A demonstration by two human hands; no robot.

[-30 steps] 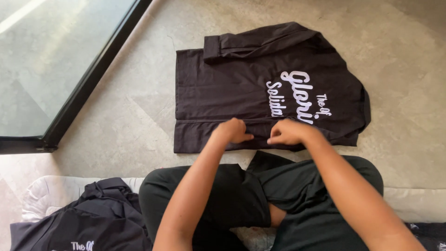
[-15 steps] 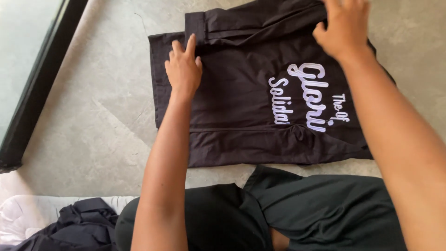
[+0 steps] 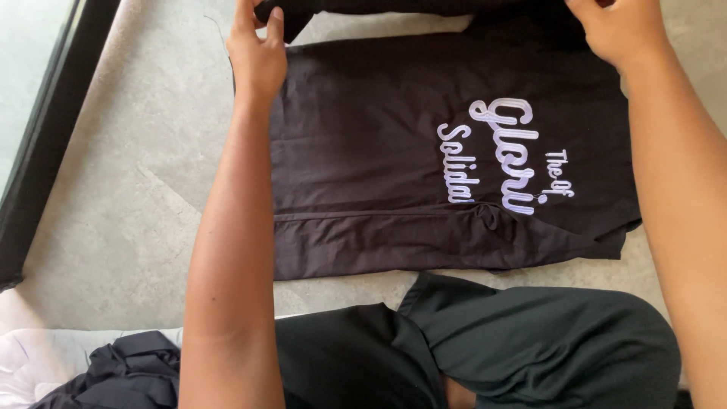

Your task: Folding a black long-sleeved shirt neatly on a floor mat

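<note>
A black shirt with white lettering lies flat on the grey floor in front of my knees. My left hand pinches the shirt's far left corner, where a folded strip of cloth lifts off the floor. My right hand grips the far right edge of the same shirt near the top of the view. Both arms stretch forward over the garment. The far edge of the shirt is cut off by the frame.
A dark window frame runs along the left. More black clothing lies on a white cloth at the lower left. My legs in dark trousers fill the bottom.
Both hands went from the shirt's near hem to its far edge. They now grip the far corners, and the left corner is lifting.
</note>
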